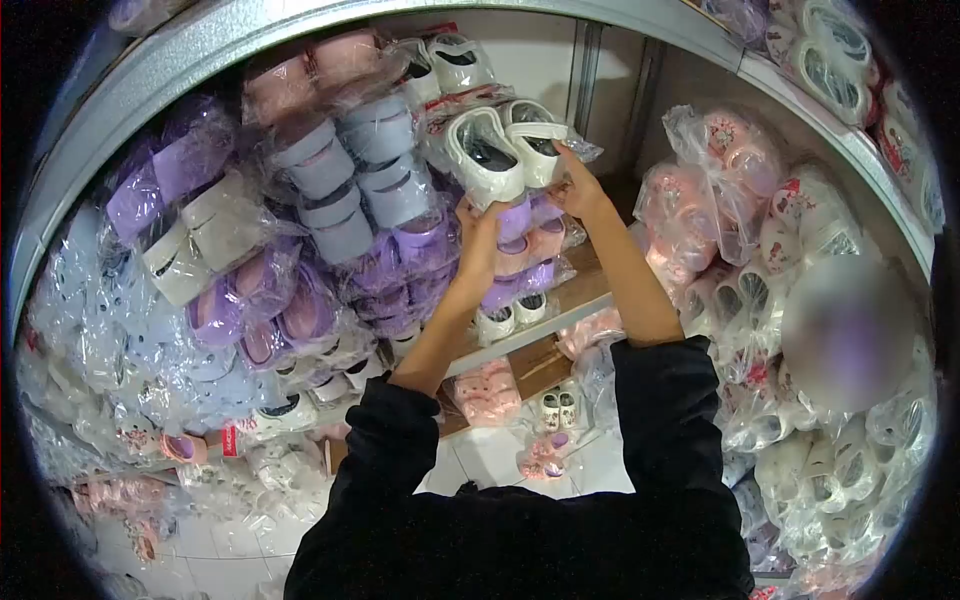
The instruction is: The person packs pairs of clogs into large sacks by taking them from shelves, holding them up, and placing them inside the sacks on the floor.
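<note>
Arching across the top from 10 through 2 o'clock, the pale metal beam [690,28] frames the racks in front of you. At 9 o'clock you have the broad heap of pale-blue clogs [130,310] in clear plastic, and at 4 o'clock the pile of bagged white shoes [825,470]. Bagged pink clogs [685,215] sit at 2 o'clock, while grey-blue sandals [345,190] are stacked between 10 and 11. Your white clogs [500,150], a pair side by side with dark insoles showing, are at 12 o'clock, just above a stack of purple and pink sandals [515,250]. Your hands are pinching that pair from either side: the left hand [480,232] at its near edge, the right hand [583,190] at its 4 o'clock side, index finger laid along the shoe. Smallest, at 5 o'clock, are the little white shoes [558,410], low down near the tiled floor [490,455].
</note>
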`<action>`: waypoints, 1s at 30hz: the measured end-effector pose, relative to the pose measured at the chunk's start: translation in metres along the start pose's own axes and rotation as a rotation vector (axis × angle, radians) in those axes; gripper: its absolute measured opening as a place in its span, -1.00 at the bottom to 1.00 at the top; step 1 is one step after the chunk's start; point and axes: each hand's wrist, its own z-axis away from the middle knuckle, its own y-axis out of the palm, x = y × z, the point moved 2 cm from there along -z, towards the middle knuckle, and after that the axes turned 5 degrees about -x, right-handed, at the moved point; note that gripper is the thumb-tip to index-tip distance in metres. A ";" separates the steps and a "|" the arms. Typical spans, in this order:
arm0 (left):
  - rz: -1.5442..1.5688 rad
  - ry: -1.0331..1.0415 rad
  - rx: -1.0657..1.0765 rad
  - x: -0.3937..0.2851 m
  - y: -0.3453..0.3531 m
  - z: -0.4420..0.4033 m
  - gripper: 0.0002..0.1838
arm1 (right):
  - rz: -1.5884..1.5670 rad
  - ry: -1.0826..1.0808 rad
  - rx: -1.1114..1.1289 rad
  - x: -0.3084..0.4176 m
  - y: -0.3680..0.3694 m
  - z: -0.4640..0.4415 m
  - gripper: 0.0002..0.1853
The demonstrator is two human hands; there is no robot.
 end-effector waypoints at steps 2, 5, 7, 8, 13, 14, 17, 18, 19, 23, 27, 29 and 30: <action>-0.015 0.031 0.037 -0.001 -0.002 0.002 -0.28 | -0.010 -0.031 -0.046 -0.001 0.001 0.000 -0.48; -0.058 0.088 0.073 0.003 -0.007 -0.001 -0.28 | -0.016 -0.040 -0.042 -0.002 -0.004 0.000 -0.51; -0.090 0.113 0.077 0.007 -0.009 -0.002 -0.28 | -0.021 -0.113 -0.020 0.000 -0.007 0.007 -0.47; -0.071 0.117 0.062 0.006 -0.009 -0.003 -0.28 | -0.064 -0.137 -0.024 0.001 -0.007 0.014 -0.49; 0.091 0.105 0.005 0.006 -0.005 0.001 -0.39 | -0.192 -0.209 -0.067 -0.002 -0.023 0.035 -0.57; 0.108 0.081 0.026 0.007 -0.008 -0.002 -0.36 | -0.223 -0.241 -0.085 -0.003 -0.025 0.047 -0.59; 0.039 0.091 0.145 0.007 -0.014 -0.008 -0.29 | -0.299 -0.351 -0.129 -0.005 -0.026 0.096 -0.65; -0.067 0.150 0.222 0.006 -0.017 -0.006 -0.27 | -0.307 -0.412 -0.115 -0.010 -0.031 0.107 -0.66; -0.172 0.210 0.300 0.007 -0.018 -0.002 -0.25 | -0.316 -0.473 -0.101 -0.013 -0.032 0.124 -0.67; -0.079 0.106 0.217 -0.012 0.005 0.037 -0.19 | -0.189 -0.542 -0.265 -0.034 -0.050 0.178 -0.64; -0.239 0.062 0.313 0.013 0.010 0.054 -0.23 | 0.028 -0.692 -0.522 -0.052 -0.067 0.225 -0.71; -0.037 -0.064 0.432 0.022 0.016 0.057 -0.27 | -0.156 -0.665 -0.724 -0.065 -0.078 0.239 -0.68; -0.017 -0.075 0.423 0.029 0.017 0.058 -0.28 | -0.118 -0.690 -0.688 -0.064 -0.081 0.248 -0.65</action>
